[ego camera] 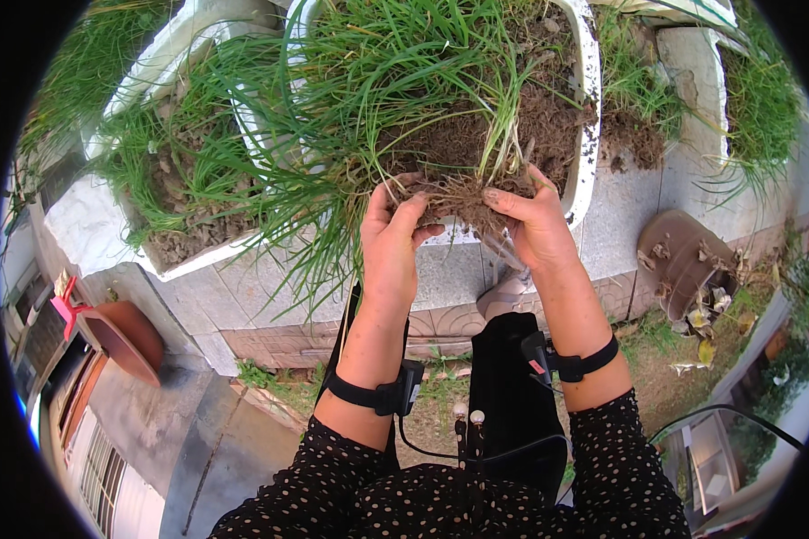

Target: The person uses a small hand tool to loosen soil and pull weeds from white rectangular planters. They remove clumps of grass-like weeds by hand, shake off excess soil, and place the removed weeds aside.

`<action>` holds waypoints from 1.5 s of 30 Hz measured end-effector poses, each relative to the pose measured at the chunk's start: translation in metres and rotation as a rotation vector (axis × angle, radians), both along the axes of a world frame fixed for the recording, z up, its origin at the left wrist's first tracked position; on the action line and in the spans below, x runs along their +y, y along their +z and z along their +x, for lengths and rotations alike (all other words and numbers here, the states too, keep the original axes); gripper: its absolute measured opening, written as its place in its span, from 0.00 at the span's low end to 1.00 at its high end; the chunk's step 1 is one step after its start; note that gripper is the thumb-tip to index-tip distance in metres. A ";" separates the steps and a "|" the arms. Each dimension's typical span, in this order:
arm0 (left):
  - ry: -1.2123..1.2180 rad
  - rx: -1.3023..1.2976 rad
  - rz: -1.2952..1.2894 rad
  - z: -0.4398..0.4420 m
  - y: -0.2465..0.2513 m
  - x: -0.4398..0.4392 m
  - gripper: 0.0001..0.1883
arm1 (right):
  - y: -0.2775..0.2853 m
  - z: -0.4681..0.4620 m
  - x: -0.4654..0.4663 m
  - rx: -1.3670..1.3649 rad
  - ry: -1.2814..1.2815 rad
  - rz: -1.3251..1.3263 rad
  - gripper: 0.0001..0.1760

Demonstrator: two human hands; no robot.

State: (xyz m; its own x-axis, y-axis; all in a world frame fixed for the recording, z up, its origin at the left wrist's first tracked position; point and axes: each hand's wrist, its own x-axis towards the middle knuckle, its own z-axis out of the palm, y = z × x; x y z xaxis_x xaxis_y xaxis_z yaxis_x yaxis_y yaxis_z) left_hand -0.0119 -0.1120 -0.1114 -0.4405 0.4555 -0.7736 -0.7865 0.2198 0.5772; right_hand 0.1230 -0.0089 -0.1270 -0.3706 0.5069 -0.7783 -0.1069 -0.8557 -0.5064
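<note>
Between my two hands, over the near rim of a white planter box [588, 135], is a clump of grass-like plants with matted roots and soil [464, 199]. My left hand [394, 226] grips the clump's left side, thumb and fingers smeared with earth. My right hand [532, 215] pinches its right side just below the pale stems [502, 145]. Long green blades [404, 60] fill much of the planter behind, with loose brown soil [549, 121] at its right. Where the clump's roots end and the planter's soil begins is hard to tell.
A second white box with grass and soil [175, 246] stands at the left, another [721, 101] at the far right. A brown pot [681, 252] lies tipped over at the right. An orange-brown pot [135, 337] is lower left. A grey stone ledge [445, 269] runs below the planter.
</note>
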 end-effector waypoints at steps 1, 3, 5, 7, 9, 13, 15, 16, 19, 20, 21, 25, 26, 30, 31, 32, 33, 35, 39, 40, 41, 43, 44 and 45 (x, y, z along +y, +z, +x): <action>-0.062 -0.017 -0.026 0.001 0.001 0.002 0.19 | 0.001 -0.001 -0.001 -0.053 0.001 0.062 0.33; -0.166 -0.052 -0.005 0.002 0.003 0.004 0.21 | 0.002 -0.002 -0.001 -0.009 0.081 0.186 0.32; -0.161 -0.133 0.067 0.000 0.006 0.004 0.22 | 0.003 -0.001 0.003 0.014 0.035 0.050 0.31; -0.141 -0.196 0.077 -0.002 0.006 0.003 0.24 | 0.005 0.000 0.006 0.115 -0.056 -0.066 0.27; -0.067 -0.165 0.096 0.000 0.005 0.002 0.24 | 0.006 0.001 0.006 0.119 0.028 -0.031 0.27; -0.081 -0.032 0.065 0.004 0.001 0.003 0.23 | 0.012 -0.004 -0.006 0.020 0.193 0.200 0.27; -0.169 0.013 0.050 0.003 0.001 0.002 0.21 | 0.014 -0.003 -0.006 0.029 0.171 0.158 0.28; -0.216 0.016 0.047 0.002 0.002 0.002 0.20 | 0.014 -0.003 -0.006 0.039 0.181 0.119 0.27; -0.260 -0.064 0.035 0.001 0.003 -0.001 0.17 | 0.010 0.002 -0.001 0.072 0.190 -0.008 0.24; -0.252 -0.108 0.053 0.001 0.003 -0.002 0.16 | 0.009 0.004 0.000 0.085 0.181 -0.060 0.22; -0.227 -0.156 0.091 0.002 0.003 -0.004 0.13 | 0.007 0.006 0.000 0.098 0.173 -0.110 0.20; -0.202 -0.355 0.072 0.001 -0.002 -0.009 0.11 | 0.003 0.007 -0.006 0.137 0.021 -0.334 0.14; -0.167 -0.448 0.120 0.000 -0.004 -0.009 0.11 | 0.002 0.005 -0.008 0.152 -0.001 -0.367 0.14; -0.064 -0.509 0.172 -0.002 -0.007 -0.005 0.10 | 0.006 0.001 -0.008 0.090 0.118 -0.184 0.13; -0.078 -0.361 0.069 -0.001 -0.006 -0.005 0.10 | 0.008 -0.001 -0.008 0.103 0.117 -0.060 0.15; -0.090 -0.213 0.022 0.000 -0.004 -0.004 0.09 | 0.010 -0.001 -0.007 0.048 0.141 -0.037 0.16; -0.117 -0.140 0.059 0.000 -0.003 -0.003 0.11 | 0.011 -0.002 -0.006 0.035 0.174 -0.010 0.17; -0.164 -0.151 -0.037 0.000 0.000 -0.002 0.12 | 0.013 -0.002 -0.004 0.021 0.212 0.010 0.19; -0.206 -0.067 -0.049 0.001 0.001 0.001 0.14 | 0.011 -0.005 -0.003 0.027 0.181 -0.026 0.22; -0.211 -0.054 -0.082 0.001 0.001 0.001 0.14 | 0.010 -0.006 -0.003 0.025 0.161 -0.032 0.23; -0.194 -0.063 -0.050 0.001 0.001 0.001 0.14 | 0.007 -0.006 -0.002 -0.020 0.155 -0.004 0.24; -0.188 -0.118 -0.046 0.001 0.002 0.001 0.14 | 0.002 -0.005 0.001 -0.139 0.150 0.045 0.27; -0.162 -0.157 0.004 0.001 0.003 0.001 0.16 | 0.000 0.000 0.004 -0.079 0.064 0.083 0.29; -0.137 -0.196 0.057 0.000 0.004 0.002 0.18 | -0.002 0.006 0.008 -0.027 -0.014 0.105 0.30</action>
